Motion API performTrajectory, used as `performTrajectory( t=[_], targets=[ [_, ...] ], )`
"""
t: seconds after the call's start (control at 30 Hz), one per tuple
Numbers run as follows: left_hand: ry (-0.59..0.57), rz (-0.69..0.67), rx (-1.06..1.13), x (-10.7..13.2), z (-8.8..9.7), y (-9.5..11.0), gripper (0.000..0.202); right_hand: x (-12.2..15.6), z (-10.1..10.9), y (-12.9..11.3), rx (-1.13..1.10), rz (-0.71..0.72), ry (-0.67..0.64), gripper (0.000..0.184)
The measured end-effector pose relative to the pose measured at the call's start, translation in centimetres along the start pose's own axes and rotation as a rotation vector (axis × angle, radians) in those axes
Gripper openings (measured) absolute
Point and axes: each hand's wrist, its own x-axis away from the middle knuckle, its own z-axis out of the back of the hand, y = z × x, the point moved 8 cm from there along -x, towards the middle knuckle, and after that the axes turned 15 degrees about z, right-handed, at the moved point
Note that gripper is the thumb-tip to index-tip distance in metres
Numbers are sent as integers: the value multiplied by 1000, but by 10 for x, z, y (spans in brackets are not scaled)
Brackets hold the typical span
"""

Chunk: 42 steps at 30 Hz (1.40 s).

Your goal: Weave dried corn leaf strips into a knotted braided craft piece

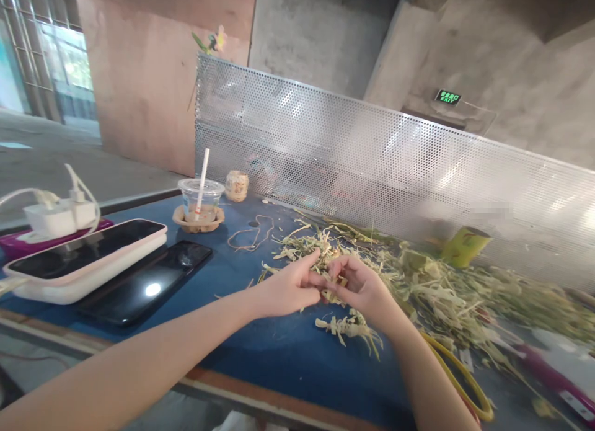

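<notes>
Both hands meet over the near side of a pile of dried plant strands (320, 242) on the blue table. My left hand (290, 288) comes in from the left with its fingers closed; what they hold is hidden. Against its fingertips, my right hand (360, 288) is curled in a pinch. A small pale dried plant piece (341, 283) shows at the right fingers, partly covered. Just below the hands lies a loose shredded tuft (348, 327) of the same material.
Left on the blue table (260, 350) are a black phone (149, 282), a white-cased phone (93, 251), chargers (60, 217) and a plastic cup (202, 195) with a straw. A larger dried plant heap (446, 294), yellow ring (460, 375) and green-yellow cylinder (465, 246) are right. A perforated metal screen (348, 146) stands behind.
</notes>
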Motion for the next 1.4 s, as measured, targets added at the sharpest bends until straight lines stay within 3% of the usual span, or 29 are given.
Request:
performTrajectory(
  t=[0.13, 0.6, 0.87, 1.4],
  targets=[
    [-106, -70, -6, 4, -8, 5, 88, -1, 0, -5, 31, 10, -12, 11],
    [-94, -81, -123, 6, -9, 10, 81, 0, 0, -6, 110, 105, -26, 11],
    [-66, -104, -119, 7, -4, 15, 81, -2, -1, -22, 133, 177, -53, 8],
    [46, -158, -391, 17, -7, 24, 78, -1, -1, -17, 13, 19, -32, 13]
  ],
)
